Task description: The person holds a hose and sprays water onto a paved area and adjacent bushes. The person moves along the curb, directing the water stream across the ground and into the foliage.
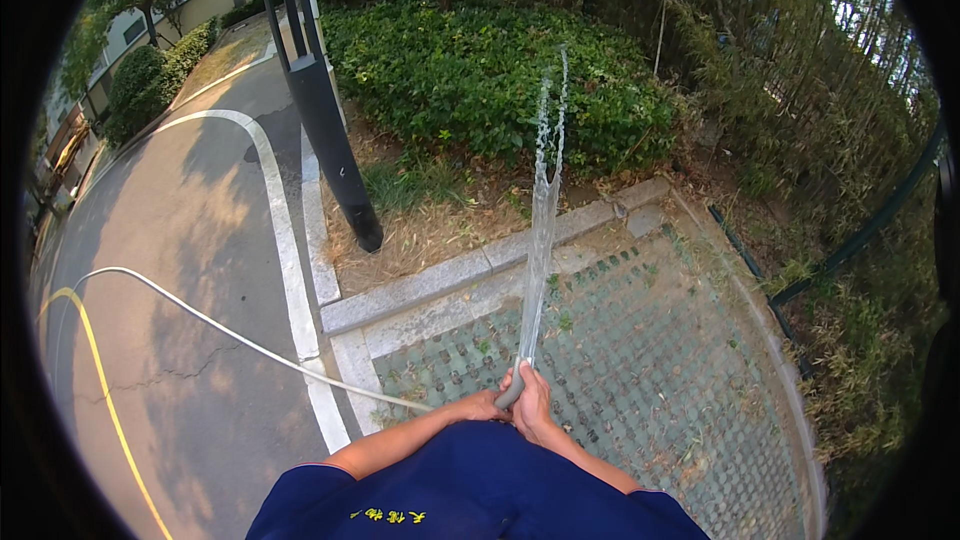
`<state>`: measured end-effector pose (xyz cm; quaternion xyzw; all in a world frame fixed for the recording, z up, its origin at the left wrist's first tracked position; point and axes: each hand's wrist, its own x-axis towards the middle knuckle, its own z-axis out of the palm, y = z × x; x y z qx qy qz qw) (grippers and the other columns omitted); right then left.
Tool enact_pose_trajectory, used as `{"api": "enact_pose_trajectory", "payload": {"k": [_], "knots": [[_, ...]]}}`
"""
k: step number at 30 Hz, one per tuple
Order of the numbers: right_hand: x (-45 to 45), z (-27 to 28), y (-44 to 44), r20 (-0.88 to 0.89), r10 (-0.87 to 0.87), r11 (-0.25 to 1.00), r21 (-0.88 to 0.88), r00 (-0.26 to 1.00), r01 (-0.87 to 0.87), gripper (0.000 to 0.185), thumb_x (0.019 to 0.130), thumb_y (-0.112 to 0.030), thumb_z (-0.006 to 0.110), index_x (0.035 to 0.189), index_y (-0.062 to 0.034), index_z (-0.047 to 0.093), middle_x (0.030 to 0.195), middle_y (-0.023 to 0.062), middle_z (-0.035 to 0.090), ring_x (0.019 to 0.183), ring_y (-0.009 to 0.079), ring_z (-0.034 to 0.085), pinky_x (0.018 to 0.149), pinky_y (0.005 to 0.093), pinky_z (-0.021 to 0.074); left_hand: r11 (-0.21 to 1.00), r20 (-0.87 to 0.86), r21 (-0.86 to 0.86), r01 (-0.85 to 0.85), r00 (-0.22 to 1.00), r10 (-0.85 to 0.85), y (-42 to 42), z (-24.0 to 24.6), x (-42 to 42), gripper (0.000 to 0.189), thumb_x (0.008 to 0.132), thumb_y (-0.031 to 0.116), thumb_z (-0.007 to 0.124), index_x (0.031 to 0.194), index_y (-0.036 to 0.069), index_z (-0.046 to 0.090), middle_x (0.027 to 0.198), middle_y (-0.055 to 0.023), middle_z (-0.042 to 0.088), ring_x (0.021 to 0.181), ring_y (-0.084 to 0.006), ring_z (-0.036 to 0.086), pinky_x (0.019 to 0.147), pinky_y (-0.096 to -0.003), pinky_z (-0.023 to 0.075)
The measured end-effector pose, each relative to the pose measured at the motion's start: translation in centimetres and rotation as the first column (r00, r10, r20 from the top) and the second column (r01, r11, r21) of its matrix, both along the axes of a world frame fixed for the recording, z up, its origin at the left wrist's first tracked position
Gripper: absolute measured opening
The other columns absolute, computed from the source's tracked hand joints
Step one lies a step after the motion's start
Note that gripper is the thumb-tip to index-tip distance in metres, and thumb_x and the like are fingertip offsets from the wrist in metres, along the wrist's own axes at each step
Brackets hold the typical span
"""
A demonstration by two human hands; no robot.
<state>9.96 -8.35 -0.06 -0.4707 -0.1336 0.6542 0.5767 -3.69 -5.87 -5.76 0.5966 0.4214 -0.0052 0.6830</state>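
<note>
Both of my hands grip the end of a pale grey garden hose (512, 390) in front of my chest. My right hand (531, 399) closes around it near the mouth, thumb up by the opening. Just below and to the left, my left hand (484, 405) holds the hose further back. A jet of water (541, 240) shoots forward from the mouth and splits into two ragged strands in front of the shrubs (487, 82). Behind my left forearm the hose (225, 326) reappears and runs left across the road.
A dark metal post (330, 142) rises ahead on the left, beside a granite kerb (420, 289). Grass-grid pavers (600, 360) lie underfoot. Asphalt (187, 240) with a white line (281, 217) stretches left. Bamboo (750, 75) and a green rail (862, 240) stand at right.
</note>
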Motion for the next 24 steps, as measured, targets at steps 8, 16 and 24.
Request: {"api": "enact_pose_trajectory", "payload": {"k": [8, 16, 24], "knots": [[-0.4, 0.0, 0.2, 0.009, 0.070, 0.997, 0.031, 0.998, -0.070, 0.034, 0.103, -0.031, 0.049, 0.099, 0.0023, 0.054, 0.077, 0.0106, 0.058, 0.071, 0.0200, 0.057, 0.068, 0.0322, 0.0480, 0.991, -0.094, 0.093, -0.094, 0.990, 0.103, -0.5, 1.0, -0.4, 0.051, 0.076, 0.041, 0.076, 0.107, 0.002, 0.068, 0.094, -0.0158, 0.070, 0.089, -0.0247, 0.066, 0.079, -0.0362, 0.0499], [-0.7, 0.9, 0.3, 0.053, 0.142, 0.989, 0.044, 0.988, -0.144, 0.034, 0.103, -0.032, 0.049, 0.098, 0.0008, 0.054, 0.077, 0.0093, 0.059, 0.072, 0.0186, 0.058, 0.068, 0.0312, 0.0491, 0.977, -0.019, 0.133, -0.166, 0.985, 0.170, -0.8, 0.6, -0.8, 0.053, 0.076, 0.044, 0.075, 0.107, 0.002, 0.068, 0.093, -0.0162, 0.070, 0.087, -0.0260, 0.067, 0.078, -0.0375, 0.0501], [-1.0, 0.9, 0.5, 0.068, 0.152, 0.987, 0.031, 0.986, -0.155, 0.033, 0.102, -0.031, 0.050, 0.096, 0.0005, 0.055, 0.076, 0.0090, 0.059, 0.071, 0.0184, 0.058, 0.068, 0.0320, 0.0495, 0.985, -0.059, 0.112, -0.135, 0.988, 0.142, -0.7, 1.4, -1.1, 0.048, 0.076, 0.040, 0.075, 0.105, 0.002, 0.067, 0.090, -0.0137, 0.069, 0.084, -0.0235, 0.065, 0.076, -0.0366, 0.0491]]}}
